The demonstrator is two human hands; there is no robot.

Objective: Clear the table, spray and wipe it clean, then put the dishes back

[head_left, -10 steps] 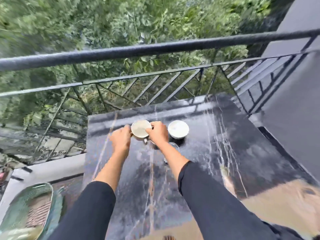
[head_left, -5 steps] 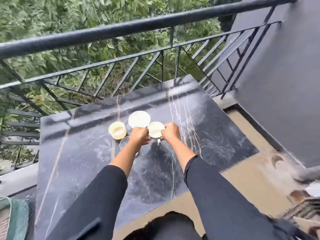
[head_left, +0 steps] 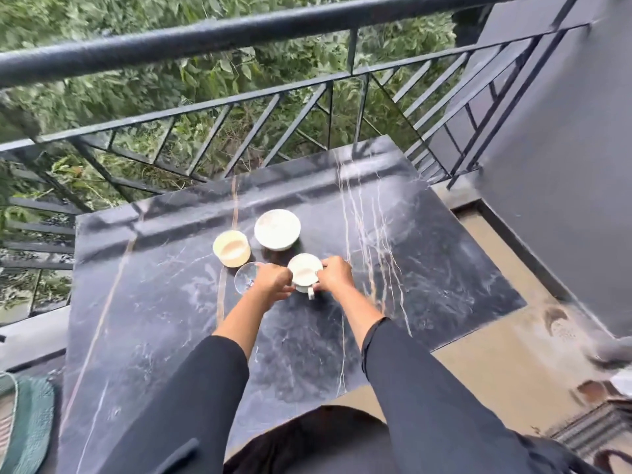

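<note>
1. Gripped the white mug (head_left: 304,272) from its right with the right hand (head_left: 337,273), fingers curled round the wall and closed tight on it.
2. Laid the left hand (head_left: 272,280) against the mug's left side, fingers curled inward. Could not tell whether it truly clasped the mug or merely touched it.
3. Kept the mug upright on the dark veined table (head_left: 427,251), between the two hands, with its handle turned toward the wearer.
4. Left a clear glass (head_left: 243,278) standing just left of the mug, its right part hidden behind the left hand.
5. Left a cream cup (head_left: 231,248) on the table beyond and to the left of the mug, near it but apart and just beside the glass. Could not tell whether cup and glass touched.
6. Left a white bowl (head_left: 277,229) just beyond the mug and slightly left of it, parted from it by a narrow strip of tabletop.
7. Faced a dark metal railing (head_left: 205,35) well beyond the mug, with green foliage (head_left: 102,15) behind its bars.
8. Stood with a grey wall (head_left: 564,165) well to the right of the mug and a tan floor (head_left: 478,371) lower on that same side.
9. Caught a green woven piece (head_left: 27,422) far left of the mug and much nearer the wearer, cut off by the picture's edge.
10. Wore dark sleeves (head_left: 427,388) on both forearms, on the wearer's side of the mug.
</note>
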